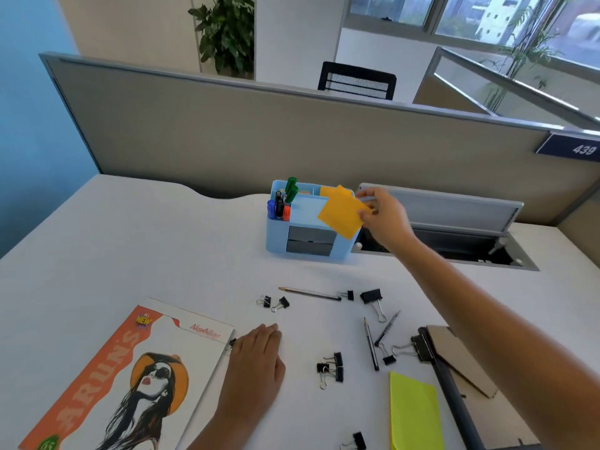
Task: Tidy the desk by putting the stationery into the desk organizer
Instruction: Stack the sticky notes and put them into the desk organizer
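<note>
A light blue desk organizer (276,237) stands at the back of the white desk, with several markers (281,203) upright in its left compartment. My right hand (386,219) holds an orange sticky-note pad (341,213) by its right edge, tilted, just above the organizer's right side. My left hand (256,358) rests flat on the desk, fingers together, beside a notebook. Loose on the desk lie a pencil (308,292), two more pencils (371,344), several black binder clips (331,368) and a yellow-green sticky pad (414,414).
A notebook with an orange cover picture (123,378) lies front left. A brown clipboard (454,358) lies at the right under my forearm. An open cable tray (454,245) sits behind the organizer, and a grey partition (227,131) closes the desk's back.
</note>
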The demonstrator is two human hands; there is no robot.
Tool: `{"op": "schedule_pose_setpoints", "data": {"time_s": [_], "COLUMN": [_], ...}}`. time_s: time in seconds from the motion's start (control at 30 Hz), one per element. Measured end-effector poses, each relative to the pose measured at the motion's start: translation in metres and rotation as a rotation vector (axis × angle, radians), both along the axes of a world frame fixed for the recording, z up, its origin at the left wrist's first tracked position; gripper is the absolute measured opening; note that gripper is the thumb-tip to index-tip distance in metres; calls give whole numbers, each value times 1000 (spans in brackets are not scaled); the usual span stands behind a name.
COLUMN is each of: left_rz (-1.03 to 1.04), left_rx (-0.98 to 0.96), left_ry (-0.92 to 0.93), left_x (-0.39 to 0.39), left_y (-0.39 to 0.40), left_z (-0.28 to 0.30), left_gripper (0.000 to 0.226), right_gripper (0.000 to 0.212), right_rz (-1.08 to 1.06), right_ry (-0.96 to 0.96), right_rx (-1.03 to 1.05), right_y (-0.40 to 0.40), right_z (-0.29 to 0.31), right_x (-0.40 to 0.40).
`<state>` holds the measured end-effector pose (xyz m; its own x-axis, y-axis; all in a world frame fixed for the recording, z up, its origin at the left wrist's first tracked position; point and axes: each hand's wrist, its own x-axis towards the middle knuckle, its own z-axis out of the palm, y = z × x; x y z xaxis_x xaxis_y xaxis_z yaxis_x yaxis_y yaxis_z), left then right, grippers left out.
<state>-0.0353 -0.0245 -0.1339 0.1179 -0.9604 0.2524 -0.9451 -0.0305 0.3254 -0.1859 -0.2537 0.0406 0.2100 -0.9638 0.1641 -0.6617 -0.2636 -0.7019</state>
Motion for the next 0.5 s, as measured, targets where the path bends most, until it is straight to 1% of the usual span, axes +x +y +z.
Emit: {"op": "schedule_pose_setpoints", "data": {"time_s": [0.07,0.17,0.23,0.5], "left_rz": [-5,-16,-20,-12], "left_rx": [18,24,11,-38], "left_ry": [2,-2,-3,-1], "left_x": [1,2,2,1], "left_y": [-1,-2,-2,-3], "left_z": [-1,-1,-1,-4], "left_gripper": [40,39,39,37], "right_gripper": [28,25,23,23], "right_rz": [-58,-68,-63,-39], "right_ry": [47,114,147,173], "right_rx": [-118,-199,-204,-153], "right_y": [-26,-53,-64,-92], "right_z": [14,21,17,-10], "right_x": [5,13,18,39]}}
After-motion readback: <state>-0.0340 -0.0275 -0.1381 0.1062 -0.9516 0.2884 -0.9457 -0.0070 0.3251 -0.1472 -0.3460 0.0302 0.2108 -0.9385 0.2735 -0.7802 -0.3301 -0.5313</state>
